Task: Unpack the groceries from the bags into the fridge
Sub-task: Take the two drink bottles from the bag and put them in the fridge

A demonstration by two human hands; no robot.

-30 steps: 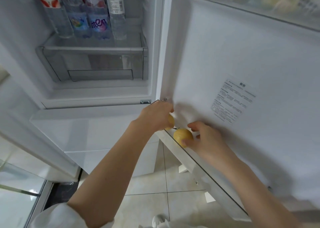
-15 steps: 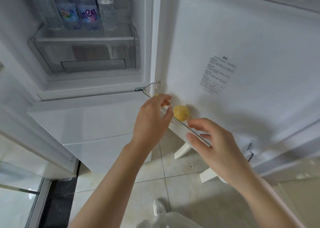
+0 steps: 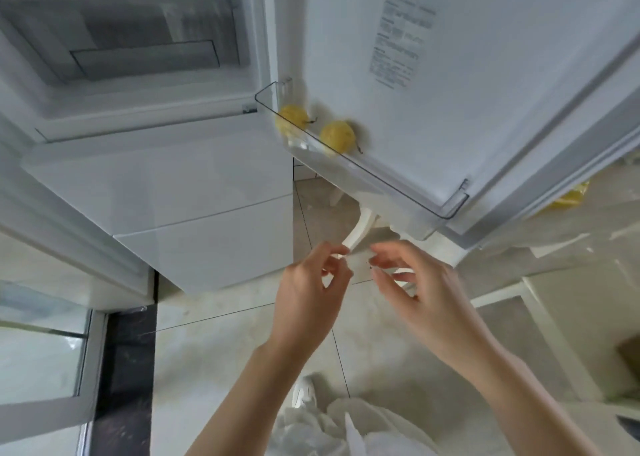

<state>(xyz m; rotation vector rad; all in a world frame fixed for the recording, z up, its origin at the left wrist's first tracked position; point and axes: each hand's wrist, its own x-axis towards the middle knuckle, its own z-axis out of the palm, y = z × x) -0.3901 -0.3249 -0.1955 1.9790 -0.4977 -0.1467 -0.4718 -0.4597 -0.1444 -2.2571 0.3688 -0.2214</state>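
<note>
Fridge door (image 3: 485, 84) is swung open on your right, with a clear door bin (image 3: 381, 175) along its bottom edge. Two yellow fruits with short stems sit in that bin: the first yellow fruit (image 3: 292, 116) is at the hinge end, tucked in the bin's corner, and the second yellow fruit (image 3: 337, 136) is just beside it further along, with a small gap so the two are not touching. The rest of the bin to the right of them holds nothing you can make out. A printed label (image 3: 401, 39) is stuck on the door's inner face above; the text is too blurred to read.

Both your hands are below the bin and apart from it, over the tiled floor (image 3: 214, 351). Your left hand (image 3: 308, 289) has its fingers loosely curled, thumb and fingertips near each other, holding nothing. Your right hand (image 3: 412, 282) is the same, fingers relaxed and slightly bent, holding nothing. The two hands are close together, fingertips facing, not touching.

To the left, the fridge interior shows a clear crisper drawer (image 3: 145, 50) under a shelf, and the white lower freezer drawers (image 3: 166, 192) are closed. A crumpled white plastic bag (image 3: 332, 428) lies on the floor at the bottom centre near your feet. Something yellow in plastic wrap (image 3: 568, 197) peeks out behind the door's outer edge; you can't tell what it is.
</note>
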